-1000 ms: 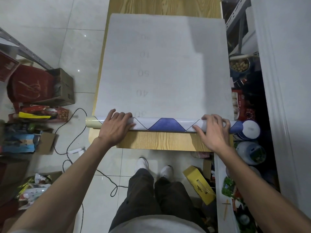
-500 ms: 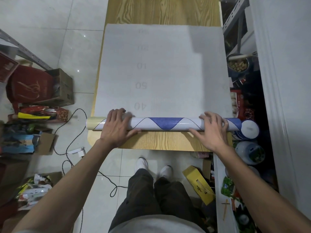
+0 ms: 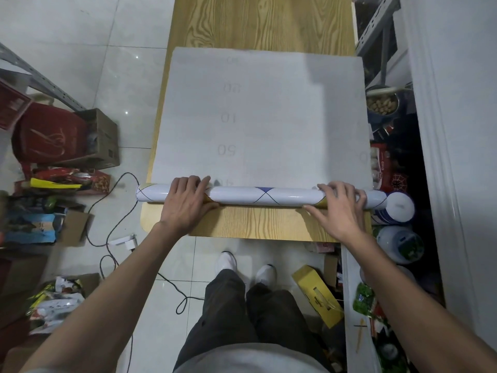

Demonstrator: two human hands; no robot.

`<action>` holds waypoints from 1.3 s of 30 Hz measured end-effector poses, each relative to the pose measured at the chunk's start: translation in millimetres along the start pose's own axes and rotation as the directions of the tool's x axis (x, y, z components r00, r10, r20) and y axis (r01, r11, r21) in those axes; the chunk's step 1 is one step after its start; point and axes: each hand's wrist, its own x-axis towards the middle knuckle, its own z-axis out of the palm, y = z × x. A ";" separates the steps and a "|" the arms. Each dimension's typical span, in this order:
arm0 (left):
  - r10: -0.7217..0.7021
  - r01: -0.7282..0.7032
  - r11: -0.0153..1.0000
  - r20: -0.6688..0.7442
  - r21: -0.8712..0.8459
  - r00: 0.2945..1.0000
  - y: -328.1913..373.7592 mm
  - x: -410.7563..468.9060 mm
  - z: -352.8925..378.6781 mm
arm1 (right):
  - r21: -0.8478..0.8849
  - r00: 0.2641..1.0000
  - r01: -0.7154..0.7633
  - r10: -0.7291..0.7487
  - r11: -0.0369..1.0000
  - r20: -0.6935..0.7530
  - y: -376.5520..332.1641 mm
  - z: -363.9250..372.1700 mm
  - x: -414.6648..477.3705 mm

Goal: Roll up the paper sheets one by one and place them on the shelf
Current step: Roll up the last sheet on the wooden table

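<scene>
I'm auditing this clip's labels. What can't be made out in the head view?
Sheet: printed face turned down; only faint mirrored numbers show through.
Roll: two stretches covered by the left hand and right hand gripping it.
Shelf: cut off by the top right edge.

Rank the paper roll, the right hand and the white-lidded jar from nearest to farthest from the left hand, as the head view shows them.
1. The paper roll: directly under the left hand, touching it.
2. The right hand: farther right along the same roll.
3. The white-lidded jar: past the roll's right end.
</scene>
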 end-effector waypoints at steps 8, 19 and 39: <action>0.064 -0.061 0.997 0.060 -0.050 0.996 -6.2 2.4 8.1 | -0.022 0.999 -0.029 0.030 0.999 0.031 -4.9 -2.7 -3.3; 0.080 -0.080 0.996 0.007 -0.049 0.997 -9.4 2.2 9.4 | 0.023 0.998 -0.051 0.050 0.998 0.027 -4.7 -1.8 -6.4; 0.055 -0.056 0.994 -0.009 -0.094 0.998 -9.7 0.6 4.6 | 0.064 0.997 -0.073 0.074 0.995 -0.018 -1.3 1.7 -3.9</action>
